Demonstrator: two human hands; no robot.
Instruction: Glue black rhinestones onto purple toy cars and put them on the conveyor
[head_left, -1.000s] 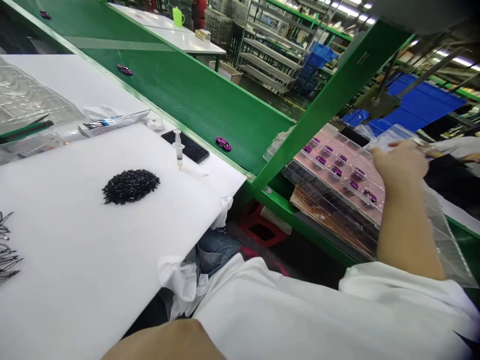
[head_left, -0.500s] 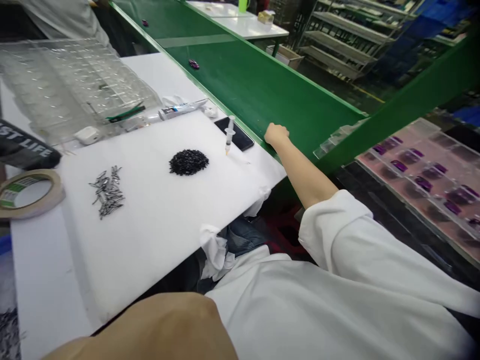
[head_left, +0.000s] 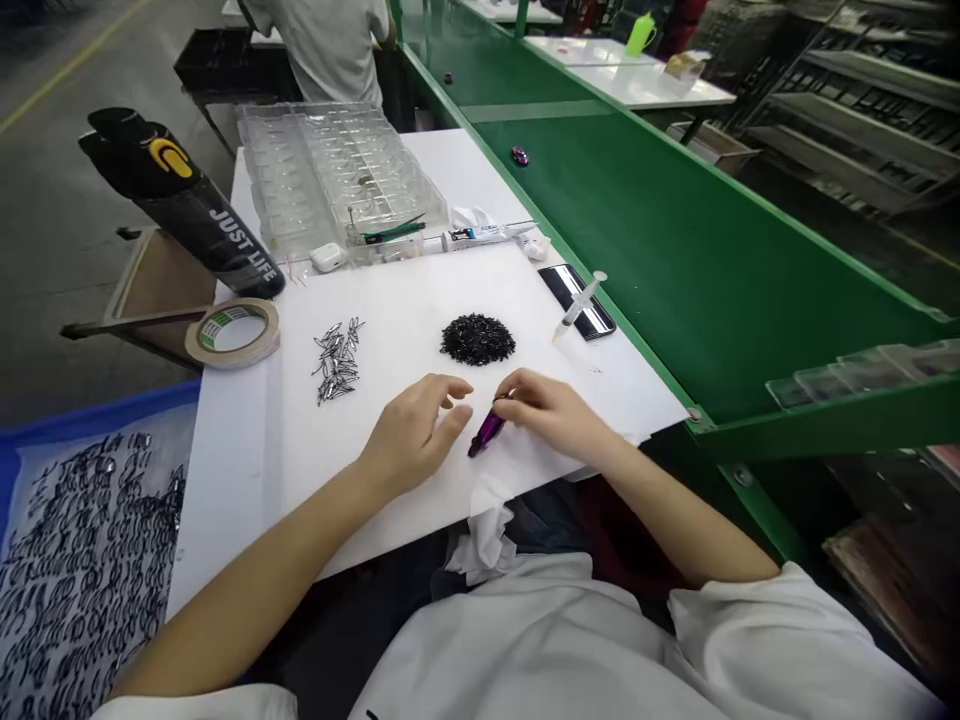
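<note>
Between the fingers of my right hand is a small glossy purple piece with dark ends, tilted over the white board. My left hand is just left of it, thumb and fingers apart, holding nothing. Beyond both hands lies a round heap of small black pieces. To the left is a loose pile of thin, leaf-shaped silvery-black pieces. A syringe leans across a phone at the board's right.
A roll of tape and a black bottle stand at left. Behind the board are clear plastic trays and a tube. A green conveyor runs along the right, carrying a purple piece. Another person sits beyond.
My right hand has come from the conveyor's edge to the board and now has the purple piece. My left hand has come into view. The view has turned left.
</note>
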